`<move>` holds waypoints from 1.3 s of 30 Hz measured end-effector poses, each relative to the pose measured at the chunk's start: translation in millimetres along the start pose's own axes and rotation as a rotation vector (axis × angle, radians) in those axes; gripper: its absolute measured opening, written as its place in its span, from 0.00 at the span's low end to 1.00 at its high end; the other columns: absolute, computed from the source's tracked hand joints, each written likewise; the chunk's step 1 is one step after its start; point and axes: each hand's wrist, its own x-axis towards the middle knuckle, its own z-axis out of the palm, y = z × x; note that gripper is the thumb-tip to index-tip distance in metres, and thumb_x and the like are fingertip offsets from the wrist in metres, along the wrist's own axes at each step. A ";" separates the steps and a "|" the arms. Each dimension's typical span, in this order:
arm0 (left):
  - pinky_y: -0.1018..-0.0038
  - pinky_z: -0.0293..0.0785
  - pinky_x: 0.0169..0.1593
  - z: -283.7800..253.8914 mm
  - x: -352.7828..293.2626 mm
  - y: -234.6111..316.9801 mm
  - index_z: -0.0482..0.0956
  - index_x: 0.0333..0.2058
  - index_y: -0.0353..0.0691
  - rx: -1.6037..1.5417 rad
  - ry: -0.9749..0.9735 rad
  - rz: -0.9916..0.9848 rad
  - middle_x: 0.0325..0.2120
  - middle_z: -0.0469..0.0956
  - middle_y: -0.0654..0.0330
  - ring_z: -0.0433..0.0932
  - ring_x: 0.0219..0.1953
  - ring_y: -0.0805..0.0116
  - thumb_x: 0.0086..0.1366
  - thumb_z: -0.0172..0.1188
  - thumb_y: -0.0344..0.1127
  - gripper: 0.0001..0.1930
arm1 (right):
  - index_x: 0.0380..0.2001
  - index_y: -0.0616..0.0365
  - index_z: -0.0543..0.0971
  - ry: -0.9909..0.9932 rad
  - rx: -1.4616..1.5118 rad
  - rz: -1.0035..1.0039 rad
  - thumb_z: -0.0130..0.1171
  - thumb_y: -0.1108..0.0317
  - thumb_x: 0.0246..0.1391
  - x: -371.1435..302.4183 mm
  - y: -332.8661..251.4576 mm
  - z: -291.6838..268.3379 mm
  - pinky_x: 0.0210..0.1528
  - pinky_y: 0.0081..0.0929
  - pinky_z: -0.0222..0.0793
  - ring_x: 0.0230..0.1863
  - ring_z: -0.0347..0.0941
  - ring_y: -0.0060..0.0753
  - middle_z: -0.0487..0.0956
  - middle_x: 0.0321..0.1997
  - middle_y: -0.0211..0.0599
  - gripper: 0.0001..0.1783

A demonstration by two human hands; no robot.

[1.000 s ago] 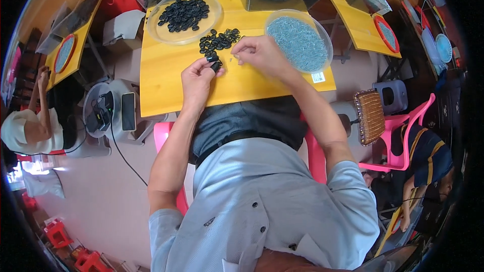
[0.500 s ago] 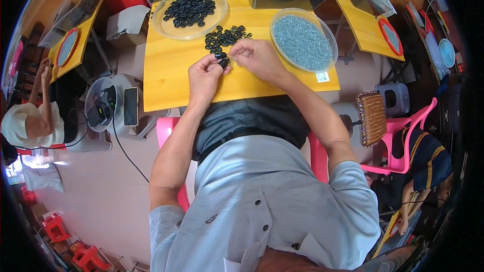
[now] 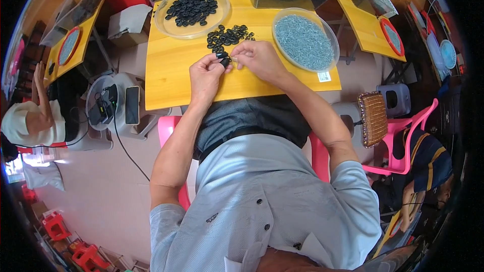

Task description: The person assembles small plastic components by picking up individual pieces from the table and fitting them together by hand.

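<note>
My left hand [image 3: 205, 78] is closed at the near edge of the heap, thumb and fingers pinching a small black oval piece [image 3: 225, 62]. Another bit of black shows at its fingertips; whether this is a second piece or a finger cover I cannot tell. My right hand [image 3: 261, 60] meets it from the right, fingertips pressed together close to the held piece; whatever is between them is too small to make out. Just beyond both hands lies a loose heap of black oval pieces [image 3: 227, 36]. To the right is a round clear tub [image 3: 331, 65] full of small silvery-blue rods [image 3: 304, 42].
A round clear tray [image 3: 222, 22] with black pieces stands at the far left of the yellow table [image 3: 171, 83]. Clear bins [image 3: 282, 1] of black parts line the back. A phone [image 3: 132, 105] lies on a stool at left. Other people sit at side tables.
Both hands keep nearly the same pose at the held piece, with only slight finger movement. The person at the left has raised a hand with the fingers stretched out.
</note>
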 end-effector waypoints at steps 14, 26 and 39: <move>0.83 0.75 0.36 -0.1 -7.4 4.4 0.79 0.36 0.25 0.132 0.015 0.055 0.27 0.83 0.56 0.82 0.30 0.75 0.58 0.56 0.18 0.08 | 0.34 0.69 0.78 -0.063 -0.048 0.013 0.54 0.71 0.57 -5.8 -10.6 3.1 0.28 0.22 0.70 0.24 0.75 0.21 0.80 0.24 0.36 0.09; 0.80 0.77 0.39 -9.6 3.6 2.1 0.78 0.36 0.26 -0.153 0.203 0.129 0.28 0.81 0.55 0.81 0.29 0.71 0.59 0.55 0.18 0.06 | 0.34 0.65 0.79 0.054 -0.005 0.007 0.58 0.70 0.55 8.1 -13.2 -5.3 0.29 0.21 0.70 0.24 0.74 0.21 0.79 0.26 0.35 0.08; 0.78 0.79 0.39 -21.5 10.5 2.9 0.76 0.39 0.27 -0.332 0.288 0.135 0.32 0.80 0.54 0.81 0.32 0.69 0.60 0.56 0.19 0.08 | 0.32 0.58 0.81 -0.006 -0.750 -0.203 0.59 0.68 0.47 43.0 1.1 22.0 0.44 0.45 0.72 0.41 0.77 0.49 0.79 0.36 0.44 0.08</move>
